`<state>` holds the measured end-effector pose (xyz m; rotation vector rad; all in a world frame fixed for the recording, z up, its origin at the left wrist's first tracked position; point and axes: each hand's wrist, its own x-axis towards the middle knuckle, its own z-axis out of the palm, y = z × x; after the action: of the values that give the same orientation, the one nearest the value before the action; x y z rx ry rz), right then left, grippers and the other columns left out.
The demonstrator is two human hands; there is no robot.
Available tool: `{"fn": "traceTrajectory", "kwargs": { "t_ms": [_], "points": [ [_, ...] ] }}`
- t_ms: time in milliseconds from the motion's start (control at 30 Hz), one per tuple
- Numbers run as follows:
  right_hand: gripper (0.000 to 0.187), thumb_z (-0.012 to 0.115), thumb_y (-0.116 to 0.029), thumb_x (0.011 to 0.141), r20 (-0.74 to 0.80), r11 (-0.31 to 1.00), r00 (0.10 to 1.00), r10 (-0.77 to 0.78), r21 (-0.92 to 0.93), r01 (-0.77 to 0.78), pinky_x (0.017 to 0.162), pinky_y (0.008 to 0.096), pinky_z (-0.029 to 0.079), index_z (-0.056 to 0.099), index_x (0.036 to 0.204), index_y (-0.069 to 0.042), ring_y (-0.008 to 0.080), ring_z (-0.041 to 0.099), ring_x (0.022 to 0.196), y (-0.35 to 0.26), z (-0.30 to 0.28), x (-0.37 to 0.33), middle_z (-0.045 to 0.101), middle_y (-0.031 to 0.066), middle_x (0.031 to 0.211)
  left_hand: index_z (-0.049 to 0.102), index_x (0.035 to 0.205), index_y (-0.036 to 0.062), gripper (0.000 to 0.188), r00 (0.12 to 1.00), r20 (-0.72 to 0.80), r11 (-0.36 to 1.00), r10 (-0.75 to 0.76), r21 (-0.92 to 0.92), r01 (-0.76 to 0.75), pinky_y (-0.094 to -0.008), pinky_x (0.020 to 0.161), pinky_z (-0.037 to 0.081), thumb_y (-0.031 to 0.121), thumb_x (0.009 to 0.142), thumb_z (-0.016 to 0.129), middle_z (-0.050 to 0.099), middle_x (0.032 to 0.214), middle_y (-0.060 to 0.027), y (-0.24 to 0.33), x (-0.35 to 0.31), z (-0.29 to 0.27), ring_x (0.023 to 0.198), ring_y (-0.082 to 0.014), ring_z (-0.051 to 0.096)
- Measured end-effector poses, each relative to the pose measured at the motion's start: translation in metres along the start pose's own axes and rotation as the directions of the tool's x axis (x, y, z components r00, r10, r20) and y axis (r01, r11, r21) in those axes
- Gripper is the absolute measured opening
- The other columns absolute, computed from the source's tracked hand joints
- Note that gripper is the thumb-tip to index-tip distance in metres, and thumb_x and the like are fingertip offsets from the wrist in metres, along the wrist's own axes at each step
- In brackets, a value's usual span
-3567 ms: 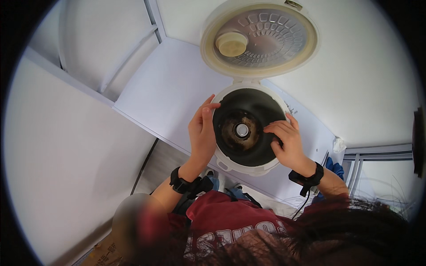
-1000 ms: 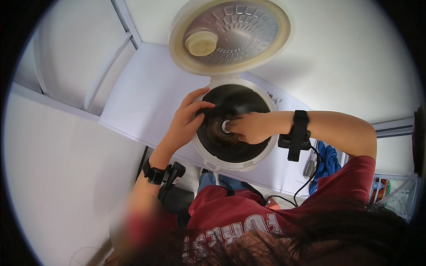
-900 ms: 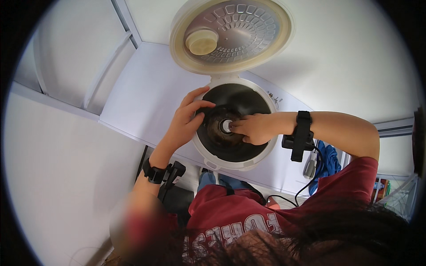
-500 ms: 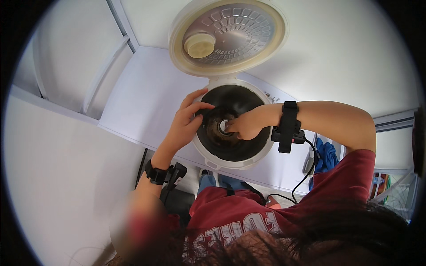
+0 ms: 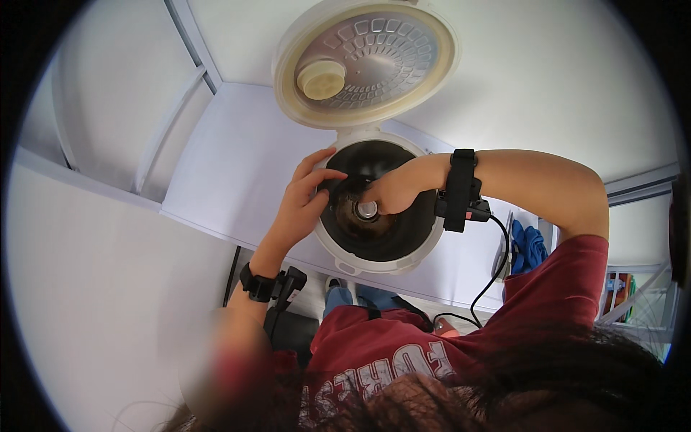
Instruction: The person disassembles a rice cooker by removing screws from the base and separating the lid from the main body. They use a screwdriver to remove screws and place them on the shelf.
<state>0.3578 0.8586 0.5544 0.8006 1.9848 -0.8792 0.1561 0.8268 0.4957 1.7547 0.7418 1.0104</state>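
Observation:
A white rice cooker [image 5: 419,248] stands with its lid [image 5: 381,68] raised, showing a dark, brown-stained inside with no inner pot. At the bottom centre sits a round metal sensor [image 5: 367,210]. My left hand [image 5: 299,198] lies at the cooker's left rim with its fingers spread, the index finger and thumb reaching over the opening. Down inside, my right hand [image 5: 399,189] is bent with its fingers closed together right at the sensor's upper edge. Its fingertips are partly hidden, so whatever they hold cannot be made out.
The cooker rests on a white table [image 5: 230,158] against a pale wall. Small bits lie behind its right side. To the right is a blue cloth [image 5: 529,247]. A black cable [image 5: 500,270] hangs from the device strapped to my right wrist.
My right hand has moved slightly up and back, uncovering more of the metal sensor. The left hand stays at the rim.

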Motion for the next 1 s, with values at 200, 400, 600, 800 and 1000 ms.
{"fn": "traceTrajectory", "kwargs": {
  "t_ms": [200, 400, 600, 800, 1000],
  "points": [
    [0.043, 0.057, -0.033, 0.084, -0.137, 0.994, 0.989, 0.06, -0.084, -0.072, 0.085, 0.0414, 0.047, 0.065, 0.107, 0.002, 0.036, 0.062, 0.096, 0.01, 0.012, 0.019, 0.066, 0.0215, 0.102, 0.066, 0.103, 0.003, 0.04, 1.0, 0.002, 1.0, 0.0, 0.01, 0.0, -0.0385, 0.109, 0.03, -0.006, 0.071, 0.045, 0.043, 0.14, -0.0131, 0.001, 0.0, -0.001, 0.133, -0.031, 0.036],
    [0.053, 0.063, -0.047, 0.081, -0.056, 0.971, 0.996, 0.065, -0.226, -0.076, 0.078, 0.0402, 0.048, 0.068, 0.092, 0.004, 0.0334, 0.063, 0.084, 0.023, -0.002, 0.051, 0.066, 0.0233, 0.088, 0.066, 0.103, 0.0035, 0.04, 1.0, 0.016, 1.0, -0.009, 0.017, 0.009, -0.0388, 0.109, 0.03, -0.006, 0.071, 0.045, 0.043, 0.141, -0.013, 0.002, 0.002, 0.001, 0.133, -0.0319, 0.035],
    [0.056, 0.063, -0.05, 0.08, -0.076, 0.97, 0.997, -0.007, -0.241, -0.012, 0.075, 0.0404, 0.047, 0.068, 0.087, 0.005, 0.0328, 0.063, 0.08, 0.038, -0.002, 0.071, 0.066, 0.0229, 0.082, 0.065, 0.104, 0.0029, 0.041, 0.999, 0.033, 1.0, -0.016, 0.017, 0.016, -0.037, 0.109, 0.029, -0.007, 0.071, 0.042, 0.039, 0.142, -0.0122, -0.001, 0.0, 0.001, 0.135, -0.03, 0.034],
    [0.058, 0.064, -0.052, 0.08, -0.16, 0.97, 0.982, -0.104, -0.232, 0.065, 0.073, 0.041, 0.049, 0.068, 0.088, 0.006, 0.0346, 0.064, 0.081, 0.056, 0.011, 0.078, 0.066, 0.0227, 0.082, 0.065, 0.104, 0.0028, 0.042, 0.999, 0.041, 0.998, 0.019, 0.058, -0.021, -0.0359, 0.108, 0.03, -0.007, 0.071, 0.04, 0.038, 0.142, -0.0117, -0.004, 0.0, 0.001, 0.135, -0.029, 0.034],
    [0.061, 0.06, -0.054, 0.083, -0.101, 0.997, 0.992, 0.076, -0.018, -0.078, 0.074, 0.0408, 0.047, 0.068, 0.091, 0.006, 0.0331, 0.062, 0.081, 0.032, -0.002, 0.051, 0.066, 0.0216, 0.081, 0.065, 0.103, 0.0041, 0.042, 1.0, 0.019, 0.996, 0.021, 0.085, -0.023, -0.0376, 0.108, 0.031, -0.007, 0.07, 0.042, 0.042, 0.141, -0.0125, -0.005, 0.002, 0.002, 0.133, -0.0318, 0.035]
  ]
}}
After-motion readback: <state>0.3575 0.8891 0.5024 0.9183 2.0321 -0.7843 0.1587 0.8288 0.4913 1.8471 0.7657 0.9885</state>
